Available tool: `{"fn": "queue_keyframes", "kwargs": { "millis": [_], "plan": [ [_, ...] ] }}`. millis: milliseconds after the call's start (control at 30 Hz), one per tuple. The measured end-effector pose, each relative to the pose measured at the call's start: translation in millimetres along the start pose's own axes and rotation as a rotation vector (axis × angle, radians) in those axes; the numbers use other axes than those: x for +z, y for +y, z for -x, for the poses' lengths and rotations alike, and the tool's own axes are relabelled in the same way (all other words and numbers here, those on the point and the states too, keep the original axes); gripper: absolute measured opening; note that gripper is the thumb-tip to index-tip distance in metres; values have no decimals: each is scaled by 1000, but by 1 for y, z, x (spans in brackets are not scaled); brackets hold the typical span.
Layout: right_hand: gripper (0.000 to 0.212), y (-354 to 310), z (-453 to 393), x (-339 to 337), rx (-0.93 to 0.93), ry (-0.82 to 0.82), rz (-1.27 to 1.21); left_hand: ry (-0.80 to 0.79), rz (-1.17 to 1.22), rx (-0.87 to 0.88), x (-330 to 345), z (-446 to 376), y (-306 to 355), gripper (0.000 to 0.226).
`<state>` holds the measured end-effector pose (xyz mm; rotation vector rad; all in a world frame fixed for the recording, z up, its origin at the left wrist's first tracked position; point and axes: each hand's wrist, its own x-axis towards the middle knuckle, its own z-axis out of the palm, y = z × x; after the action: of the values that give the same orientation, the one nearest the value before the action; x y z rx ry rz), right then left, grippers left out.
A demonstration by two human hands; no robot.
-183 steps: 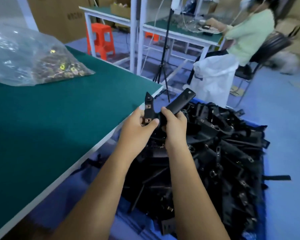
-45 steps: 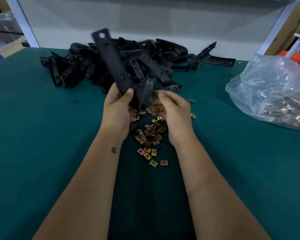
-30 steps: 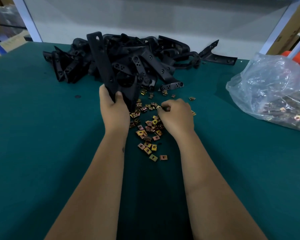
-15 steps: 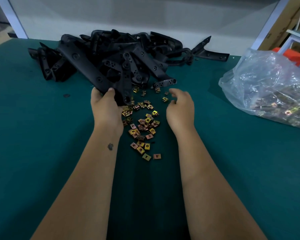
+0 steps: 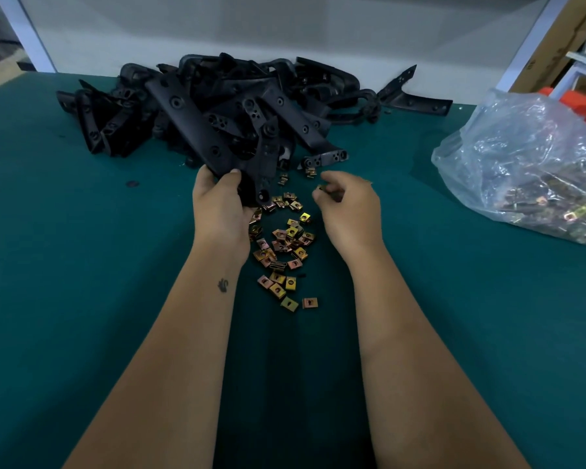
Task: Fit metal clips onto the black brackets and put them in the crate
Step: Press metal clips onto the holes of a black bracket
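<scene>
A: While the left hand (image 5: 221, 211) grips a bracket (image 5: 217, 143) by its near end, tilted up over the pile (image 5: 217, 106), what is the right hand (image 5: 347, 211) doing?

B: Its fingers are curled and pinch one clip (image 5: 321, 188), just beside the bracket's lower tip but not yet on it.

A: So no clip is fitted on this bracket?

B: None that I can see. The holes along its arm look bare, though the underside is hidden. I'd judge this to be the start of one cycle: bracket in the grip, clip picked, fitting still to come.

A: And the rest of the job?

B: A great deal remains, by the look of it. The pile of black brackets lies at the far side of the bench (image 5: 82, 265), and none in it shows a clip. Loose clips (image 5: 281, 245) are scattered on the bench between the two wrists, and a clear bag (image 5: 528, 164) to the right holds many more.

A: The crate?

B: Not in view, so how many finished brackets lie in it I cannot tell.
</scene>
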<state>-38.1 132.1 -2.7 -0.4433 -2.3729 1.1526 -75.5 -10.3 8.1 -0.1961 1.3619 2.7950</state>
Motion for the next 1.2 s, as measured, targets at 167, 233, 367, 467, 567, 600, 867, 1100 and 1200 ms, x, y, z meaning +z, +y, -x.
{"fn": "queue_keyframes", "kwargs": {
  "millis": [167, 233, 367, 467, 567, 600, 867, 1100, 1200],
  "plan": [
    [47, 8, -6, -14, -82, 74, 351, 16, 18, -10, 0, 0, 2, 22],
    [55, 15, -12, -23, 29, 7, 475, 17, 19, -13, 1, 0, 2, 23],
    [51, 20, -15, -26, 69, -251, 617, 14, -10, -11, 2, 1, 1, 23],
    [30, 11, -11, -16, -98, -190, 419, 16, 14, -13, 2, 0, 2, 24],
    [38, 4, -4, -6, -94, -27, 194, 34, 44, -20, 2, -1, 2, 24],
    [42, 3, -2, -5, -76, 6, 149, 38, 45, -22, 2, -1, 2, 24],
    [60, 9, -14, -2, -72, -349, 605, 63, 53, -44, 1, -2, 2, 24],
    [48, 8, -9, -8, -71, -60, 207, 61, 41, -61, 0, -3, 2, 23],
    [48, 9, -10, -8, -48, -142, 352, 56, 45, -61, 1, -3, 1, 23]
  ]
}}
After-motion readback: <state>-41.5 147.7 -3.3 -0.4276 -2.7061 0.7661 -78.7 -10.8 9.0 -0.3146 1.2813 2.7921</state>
